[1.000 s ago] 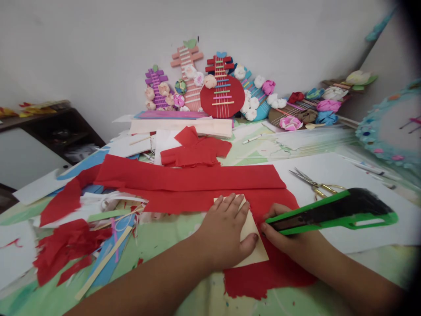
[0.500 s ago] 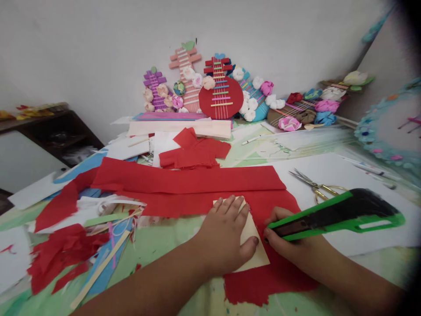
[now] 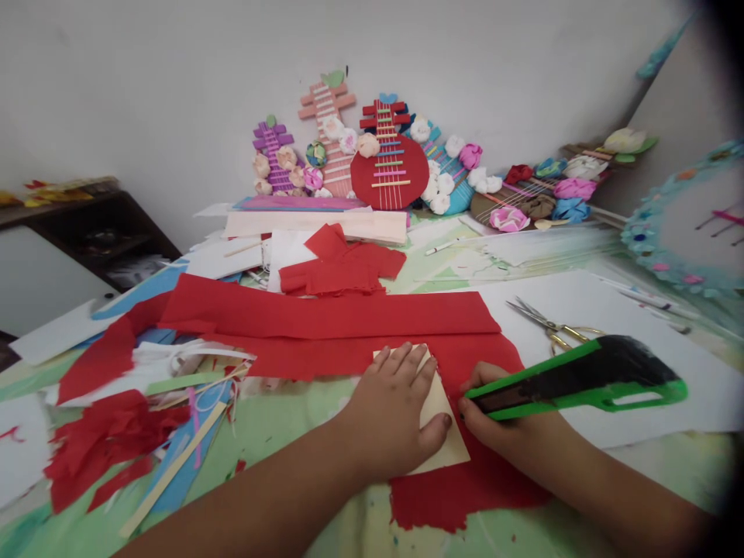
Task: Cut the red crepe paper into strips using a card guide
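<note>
My left hand (image 3: 390, 412) lies flat with fingers stretched out, pressing a cream card square (image 3: 445, 440) onto a sheet of red crepe paper (image 3: 342, 325). My right hand (image 3: 501, 417) is closed round a green and black utility knife (image 3: 573, 378). The knife's front end sits at the card's right edge, beside my left thumb. The blade tip is hidden by my fingers.
Gold-handled scissors (image 3: 549, 325) lie on white paper (image 3: 604, 318) behind the knife. Folded red paper pieces (image 3: 340, 268) sit farther back. Red scraps and paper strips (image 3: 110, 442) pile up at the left. Paper guitars with paper flowers (image 3: 390, 159) lean against the wall. A dark shelf (image 3: 87, 232) stands left.
Hands, card and knife keep nearly the same pose. The knife and my right hand have shifted slightly to the left; the view has moved a little.
</note>
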`<control>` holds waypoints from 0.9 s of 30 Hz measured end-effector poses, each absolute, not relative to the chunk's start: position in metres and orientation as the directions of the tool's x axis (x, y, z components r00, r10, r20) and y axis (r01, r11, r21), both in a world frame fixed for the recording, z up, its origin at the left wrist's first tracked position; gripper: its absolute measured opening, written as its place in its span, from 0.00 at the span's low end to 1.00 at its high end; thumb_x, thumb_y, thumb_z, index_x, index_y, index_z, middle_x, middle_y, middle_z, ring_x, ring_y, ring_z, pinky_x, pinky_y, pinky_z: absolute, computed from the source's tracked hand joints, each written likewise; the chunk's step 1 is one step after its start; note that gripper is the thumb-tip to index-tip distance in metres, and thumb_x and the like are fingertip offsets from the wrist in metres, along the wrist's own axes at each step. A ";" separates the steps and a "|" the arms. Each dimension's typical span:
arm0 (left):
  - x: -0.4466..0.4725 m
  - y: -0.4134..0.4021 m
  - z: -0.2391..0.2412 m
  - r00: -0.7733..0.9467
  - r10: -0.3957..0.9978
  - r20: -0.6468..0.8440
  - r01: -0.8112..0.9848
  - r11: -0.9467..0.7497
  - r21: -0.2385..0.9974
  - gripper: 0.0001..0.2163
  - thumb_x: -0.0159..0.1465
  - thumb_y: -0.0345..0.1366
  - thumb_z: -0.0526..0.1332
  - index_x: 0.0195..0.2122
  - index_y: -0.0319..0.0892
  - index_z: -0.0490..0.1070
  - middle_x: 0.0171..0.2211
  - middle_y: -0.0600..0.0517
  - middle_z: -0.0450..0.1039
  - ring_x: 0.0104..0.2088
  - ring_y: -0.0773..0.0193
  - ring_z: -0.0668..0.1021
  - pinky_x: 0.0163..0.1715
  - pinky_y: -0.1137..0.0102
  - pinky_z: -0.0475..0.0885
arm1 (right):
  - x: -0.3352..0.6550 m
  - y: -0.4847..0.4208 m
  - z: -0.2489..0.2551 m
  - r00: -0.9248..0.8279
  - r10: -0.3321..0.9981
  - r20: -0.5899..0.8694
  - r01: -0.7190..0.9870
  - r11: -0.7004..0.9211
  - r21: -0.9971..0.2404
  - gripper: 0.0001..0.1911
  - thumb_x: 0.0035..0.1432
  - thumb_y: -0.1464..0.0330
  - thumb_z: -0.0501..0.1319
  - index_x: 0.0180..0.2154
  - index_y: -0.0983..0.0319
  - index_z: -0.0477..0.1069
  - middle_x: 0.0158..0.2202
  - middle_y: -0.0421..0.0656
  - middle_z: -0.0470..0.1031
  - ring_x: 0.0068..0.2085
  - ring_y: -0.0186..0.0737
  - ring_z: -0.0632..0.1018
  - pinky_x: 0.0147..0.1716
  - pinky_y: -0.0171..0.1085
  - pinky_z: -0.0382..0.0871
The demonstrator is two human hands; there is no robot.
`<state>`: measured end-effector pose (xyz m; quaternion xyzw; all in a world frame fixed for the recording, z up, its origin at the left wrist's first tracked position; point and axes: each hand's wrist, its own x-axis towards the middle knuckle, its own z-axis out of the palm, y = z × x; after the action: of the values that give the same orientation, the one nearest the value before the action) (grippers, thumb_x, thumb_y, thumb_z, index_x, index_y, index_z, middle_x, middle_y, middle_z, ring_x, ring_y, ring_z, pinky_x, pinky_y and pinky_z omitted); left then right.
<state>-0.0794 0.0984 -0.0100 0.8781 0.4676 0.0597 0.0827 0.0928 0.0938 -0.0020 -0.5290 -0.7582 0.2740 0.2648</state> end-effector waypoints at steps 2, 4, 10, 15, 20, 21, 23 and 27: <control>-0.079 0.098 -0.010 0.554 0.832 0.022 0.813 -0.546 0.200 0.28 0.61 0.49 0.44 0.58 0.36 0.50 0.59 0.44 0.45 0.58 0.52 0.50 0.54 0.55 0.46 | 0.094 0.094 -0.004 -0.314 0.939 0.143 0.652 0.323 -0.686 0.09 0.49 0.66 0.53 0.21 0.58 0.55 0.17 0.35 0.61 0.19 0.32 0.65 0.19 0.32 0.61; -0.079 0.098 -0.009 0.553 0.833 0.018 0.815 -0.544 0.200 0.28 0.61 0.49 0.44 0.58 0.36 0.49 0.59 0.44 0.45 0.58 0.53 0.49 0.54 0.55 0.46 | 0.094 0.094 -0.005 -0.324 0.935 0.147 0.649 0.332 -0.685 0.08 0.49 0.67 0.54 0.21 0.58 0.56 0.17 0.36 0.62 0.19 0.32 0.65 0.19 0.32 0.62; -0.079 0.098 -0.006 0.550 0.835 0.003 0.819 -0.540 0.196 0.28 0.61 0.48 0.44 0.58 0.35 0.50 0.59 0.44 0.45 0.58 0.53 0.50 0.54 0.55 0.46 | 0.094 0.095 -0.003 -0.261 0.956 0.133 0.647 0.276 -0.711 0.09 0.50 0.65 0.52 0.21 0.59 0.54 0.17 0.35 0.60 0.20 0.33 0.65 0.21 0.33 0.61; -0.079 0.098 -0.006 0.542 0.840 0.001 0.825 -0.532 0.191 0.28 0.61 0.49 0.44 0.58 0.36 0.50 0.59 0.44 0.46 0.58 0.52 0.50 0.54 0.55 0.46 | 0.097 0.095 0.001 -0.295 0.952 0.084 0.574 0.247 -0.781 0.08 0.51 0.67 0.51 0.22 0.59 0.56 0.18 0.35 0.60 0.21 0.32 0.66 0.21 0.32 0.61; -0.077 0.097 -0.005 0.540 0.841 -0.010 0.827 -0.529 0.190 0.28 0.61 0.48 0.45 0.58 0.36 0.49 0.59 0.44 0.45 0.58 0.52 0.50 0.54 0.55 0.46 | 0.097 0.095 -0.001 -0.327 0.942 0.077 0.566 0.260 -0.782 0.08 0.51 0.67 0.51 0.22 0.59 0.54 0.19 0.35 0.60 0.23 0.33 0.66 0.23 0.34 0.60; -0.077 0.097 -0.005 0.542 0.840 -0.013 0.826 -0.530 0.192 0.28 0.61 0.48 0.45 0.58 0.36 0.49 0.59 0.44 0.45 0.58 0.52 0.50 0.54 0.55 0.46 | 0.096 0.095 -0.001 -0.326 0.943 0.067 0.568 0.252 -0.783 0.08 0.51 0.66 0.51 0.22 0.59 0.54 0.19 0.35 0.60 0.23 0.33 0.66 0.23 0.34 0.61; -0.077 0.097 -0.004 0.544 0.839 -0.021 0.825 -0.530 0.196 0.28 0.61 0.49 0.44 0.58 0.35 0.49 0.59 0.44 0.45 0.58 0.52 0.49 0.54 0.55 0.46 | 0.096 0.095 -0.002 -0.323 0.945 0.048 0.574 0.236 -0.784 0.08 0.51 0.66 0.51 0.22 0.59 0.54 0.19 0.36 0.60 0.23 0.34 0.66 0.24 0.35 0.61; -0.079 0.097 -0.003 0.547 0.837 -0.029 0.823 -0.531 0.201 0.28 0.61 0.49 0.44 0.58 0.35 0.49 0.59 0.44 0.45 0.58 0.52 0.49 0.54 0.55 0.46 | 0.095 0.095 -0.002 -0.301 0.953 0.034 0.596 0.216 -0.773 0.08 0.50 0.65 0.51 0.22 0.59 0.54 0.19 0.36 0.60 0.23 0.34 0.66 0.24 0.35 0.61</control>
<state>-0.0788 0.0974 -0.0033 0.8743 0.4746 0.0352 0.0958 0.0946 0.0953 -0.0020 -0.5281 -0.7333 0.3361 0.2655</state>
